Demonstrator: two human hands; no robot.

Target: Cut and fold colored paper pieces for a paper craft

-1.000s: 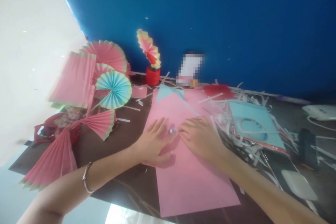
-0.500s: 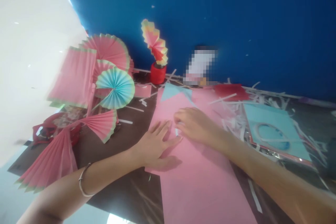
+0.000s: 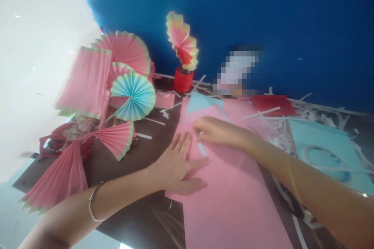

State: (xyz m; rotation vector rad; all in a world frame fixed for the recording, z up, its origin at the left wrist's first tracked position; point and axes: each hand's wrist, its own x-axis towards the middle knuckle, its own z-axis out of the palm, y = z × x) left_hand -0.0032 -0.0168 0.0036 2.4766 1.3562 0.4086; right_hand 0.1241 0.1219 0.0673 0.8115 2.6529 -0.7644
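Note:
A long pink paper sheet lies on the dark table in front of me. My left hand rests flat on the sheet's left edge with fingers spread. My right hand sits just beyond it, fingers pinched on a thin pale strip that runs down along the pink sheet. A light blue paper triangle lies at the sheet's far end.
Pink pleated paper fans and a blue rosette crowd the left side. A red pot with a folded paper plant stands against the blue wall. White paper shreds and a blue sheet lie on the right.
My right hand has moved away from me along the pink sheet, drawing the thin strip out. My left hand stayed flat on the sheet. The view shifted, so things sit further right.

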